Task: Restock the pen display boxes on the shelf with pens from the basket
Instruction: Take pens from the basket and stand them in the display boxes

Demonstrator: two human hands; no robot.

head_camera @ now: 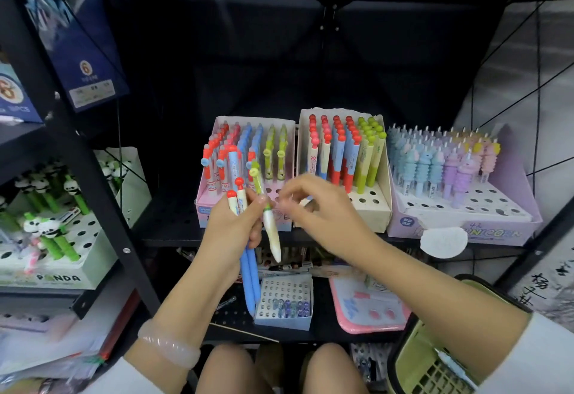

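- Left hand grips a bunch of pens; right hand fingers half-curled, empty, approx. reaching for them
- Pink box & cream box part-filled; front holes still bare; basket lower right

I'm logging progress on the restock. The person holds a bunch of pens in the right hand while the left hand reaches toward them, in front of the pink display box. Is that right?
Not quite: the hands are swapped. The head view shows the left hand holding the bunch of pens while the right hand reaches toward them, in front of the pink display box.
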